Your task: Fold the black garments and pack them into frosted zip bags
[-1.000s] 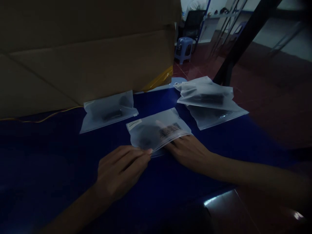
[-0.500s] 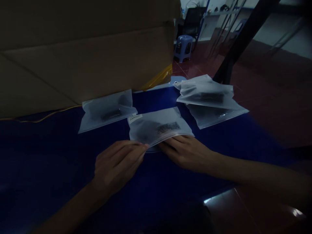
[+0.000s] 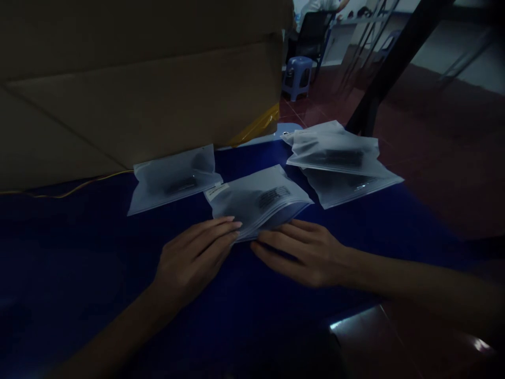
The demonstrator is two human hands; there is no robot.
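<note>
A frosted plastic zip bag (image 3: 248, 202) with printed dark text and a small label at its left corner lies in front of me, its near edge gaping on the right side. My left hand (image 3: 201, 255) is closed on the near left corner, fingertips on top and the thumb hidden. At the near edge, right of centre, my right hand (image 3: 302, 250) has its fingers bent together around the lower layer. A dim dark shape shows through the bag; I cannot make out what it is.
Another frosted bag (image 3: 173, 181) lies at left against a large cardboard box (image 3: 150, 105). Several overlapping bags (image 3: 335, 152) lie at right on the blue table surface (image 3: 98, 263). A yellow wire (image 3: 71, 190) runs along the box. Beyond are a blue stool (image 3: 298, 76) and a seated person (image 3: 315, 6).
The bag's upper layer has dropped and its near edge now gapes on the right. My right hand has come out from beneath the upper layer. My left fingers have moved onto the bag's top.
</note>
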